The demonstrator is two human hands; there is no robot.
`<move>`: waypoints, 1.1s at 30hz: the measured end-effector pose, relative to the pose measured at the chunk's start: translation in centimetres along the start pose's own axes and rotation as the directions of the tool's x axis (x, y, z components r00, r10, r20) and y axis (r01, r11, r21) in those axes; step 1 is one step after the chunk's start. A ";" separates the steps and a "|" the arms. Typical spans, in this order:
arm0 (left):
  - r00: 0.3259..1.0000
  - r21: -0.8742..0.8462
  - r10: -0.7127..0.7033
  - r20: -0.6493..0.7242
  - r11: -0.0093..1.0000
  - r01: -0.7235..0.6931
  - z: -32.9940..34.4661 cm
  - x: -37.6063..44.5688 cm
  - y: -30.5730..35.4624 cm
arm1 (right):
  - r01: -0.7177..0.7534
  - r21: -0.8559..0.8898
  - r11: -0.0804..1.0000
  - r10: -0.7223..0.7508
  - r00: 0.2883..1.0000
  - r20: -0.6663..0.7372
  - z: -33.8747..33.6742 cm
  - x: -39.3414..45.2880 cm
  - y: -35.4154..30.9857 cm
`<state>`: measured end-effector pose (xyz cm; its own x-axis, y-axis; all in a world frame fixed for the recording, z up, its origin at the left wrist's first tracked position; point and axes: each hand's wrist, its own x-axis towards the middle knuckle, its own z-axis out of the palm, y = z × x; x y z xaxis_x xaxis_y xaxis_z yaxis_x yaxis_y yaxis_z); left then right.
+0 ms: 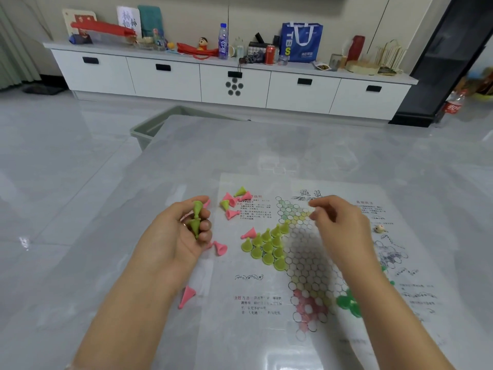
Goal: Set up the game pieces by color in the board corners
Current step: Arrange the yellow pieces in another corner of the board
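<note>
Head view: left hand [184,231] curls round several yellow-green plastic cone pieces [196,218]; right hand [338,222], fingers loosely bent, holds nothing above the printed paper star board [306,263] on the grey desk [240,145]. Yellow-green corner cluster [266,247] looks nearly filled; scattered pink cones [232,206] likely need sorting next.

The room is evenly and fairly brightly lit, with soft diffuse light and only faint shadows. The glossy table [186,161] reflects a bright white patch of glare at the bottom edge, and a smaller glint shows on the shiny floor [25,243] at the left. The wide-angle lens bends straight lines, so the white cabinet [232,81] bows and the far edges lean. The right hand [338,225] is slightly smeared, and print on the board [256,303] is soft.
</note>
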<state>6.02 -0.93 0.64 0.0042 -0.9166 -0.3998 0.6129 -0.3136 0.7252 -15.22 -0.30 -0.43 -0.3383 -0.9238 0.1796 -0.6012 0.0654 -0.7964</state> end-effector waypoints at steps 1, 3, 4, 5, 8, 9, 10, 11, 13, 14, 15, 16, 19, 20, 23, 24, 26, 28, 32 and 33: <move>1.000 -0.098 -0.024 0.002 0.995 0.024 -0.1 -0.1 0.3 | -0.008 0.060 0.998 0.009 1.000 -0.014 -0.6 0.0 -0.6; 0.998 -0.280 -0.059 0.003 0.958 0.057 -0.4 -0.1 0.9 | -0.020 0.162 0.987 0.017 1.000 0.020 -1.5 0.2 -2.0; 0.997 -0.346 -0.073 -0.005 0.936 0.067 -0.5 -0.1 1.1 | -0.018 0.176 0.984 0.006 0.998 0.067 -1.5 0.4 -2.6; 0.996 -0.388 -0.086 -0.020 0.919 0.072 -0.7 0.0 1.3 | -0.006 0.155 0.988 -0.014 0.992 0.125 -1.4 0.6 -3.2; 0.993 -0.420 -0.098 -0.068 0.905 0.060 -1.0 0.1 1.4 | 0.113 -0.007 0.994 -0.105 0.943 0.316 0.4 1.9 -4.8; 0.993 -0.416 -0.091 -0.078 0.908 0.050 -1.0 0.2 1.4 | 0.174 -0.065 0.983 -0.137 0.914 0.382 1.4 2.5 -5.3; 0.993 -0.411 -0.082 -0.084 0.911 0.041 -1.1 0.3 1.4 | 0.246 -0.126 0.961 -0.166 0.880 0.444 2.5 3.1 -5.7; 0.993 -0.404 -0.076 -0.085 0.914 0.035 -1.1 0.3 1.4 | 0.317 -0.187 0.930 -0.185 0.842 0.506 3.7 3.8 -6.0; 0.994 -0.383 -0.077 -0.076 0.923 0.042 -1.1 0.3 1.5 | 0.406 -0.279 0.870 -0.163 0.772 0.615 6.0 5.0 -6.4; 0.994 -0.369 -0.083 -0.074 0.928 0.050 -1.1 0.2 1.6 | 0.416 -0.322 0.851 -0.116 0.745 0.657 7.0 5.5 -6.4; 0.993 -0.359 -0.090 -0.077 0.931 0.057 -1.1 0.2 1.7 | 0.426 -0.368 0.826 -0.062 0.719 0.692 7.9 5.9 -6.3; 0.992 -0.358 -0.098 -0.081 0.932 0.062 -1.1 0.3 1.7 | 0.448 -0.415 0.792 -0.015 0.693 0.721 8.7 6.1 -6.3; 0.990 -0.374 -0.105 -0.091 0.925 0.064 -1.4 0.5 2.1 | 0.493 -0.487 0.721 0.027 0.682 0.731 10.4 6.8 -6.3; 0.991 -0.375 -0.105 -0.089 0.925 0.064 -1.5 0.6 2.2 | 0.474 -0.493 0.729 0.019 0.707 0.707 10.6 7.1 -6.4; 0.992 -0.383 -0.101 -0.073 0.922 0.066 -1.6 0.8 2.3 | 0.433 -0.533 0.727 0.018 0.764 0.645 11.0 8.1 -6.5; 0.992 -0.383 -0.102 -0.069 0.921 0.068 -1.6 0.8 2.3 | 0.443 -0.551 0.707 0.020 0.767 0.642 11.2 8.1 -6.5; 0.992 -0.385 -0.109 -0.067 0.920 0.075 -1.5 0.7 2.4 | 0.450 -0.541 0.710 -0.009 0.775 0.632 11.7 7.8 -6.2; 0.992 -0.391 -0.111 -0.066 0.917 0.077 -1.4 0.6 2.3 | 0.454 -0.515 0.727 -0.055 0.786 0.616 12.2 7.4 -6.1; 0.992 -0.397 -0.109 -0.058 0.915 0.077 -1.4 0.6 2.2 | 0.485 -0.507 0.713 -0.105 0.788 0.606 12.4 7.6 -6.0; 0.992 -0.400 -0.108 -0.058 0.913 0.076 -1.4 0.7 2.2 | 0.489 -0.498 0.716 -0.115 0.787 0.606 12.4 7.6 -5.8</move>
<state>8.46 -1.90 1.17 -0.0164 -0.8613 -0.5079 0.8762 -0.2571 0.4077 -5.30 -12.35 -1.62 0.2420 -0.9632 -0.1170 -0.9566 -0.2167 -0.1950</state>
